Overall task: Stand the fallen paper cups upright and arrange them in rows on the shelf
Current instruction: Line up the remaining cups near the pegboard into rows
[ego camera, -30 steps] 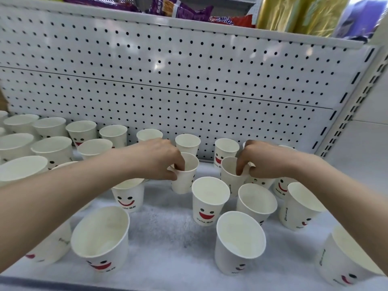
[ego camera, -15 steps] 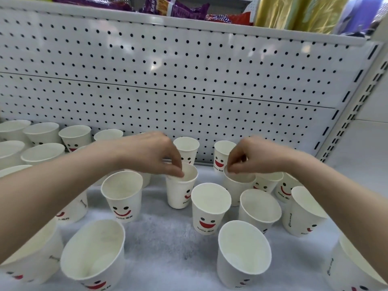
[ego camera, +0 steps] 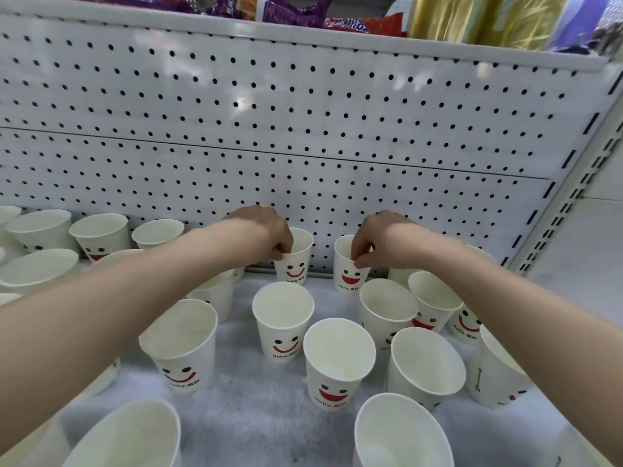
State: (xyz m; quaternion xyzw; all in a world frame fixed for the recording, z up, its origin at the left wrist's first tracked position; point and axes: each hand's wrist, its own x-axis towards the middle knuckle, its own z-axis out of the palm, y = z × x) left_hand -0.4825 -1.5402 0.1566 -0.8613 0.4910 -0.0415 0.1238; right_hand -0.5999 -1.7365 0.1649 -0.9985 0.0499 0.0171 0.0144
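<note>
Several white paper cups with red smiley faces stand upright on the grey-lined shelf [ego camera: 249,423]. My left hand [ego camera: 266,232] pinches the rim of a back-row cup [ego camera: 296,264] close to the pegboard. My right hand [ego camera: 377,239] pinches the rim of the neighbouring back-row cup [ego camera: 347,274]. Both cups stand upright on the shelf. In front of them stand more cups, among them one in the middle [ego camera: 283,318] and another nearer me [ego camera: 337,362]. No fallen cup is in view.
A white pegboard back wall [ego camera: 303,129] rises right behind the back row. Snack packets [ego camera: 290,11] lie on the shelf above. More cups [ego camera: 97,230] fill the left side. A slotted upright post [ego camera: 573,183] bounds the shelf on the right.
Both hands have let go of the second-row cups and reached further back. They now pinch two cups in the back row by the pegboard.
</note>
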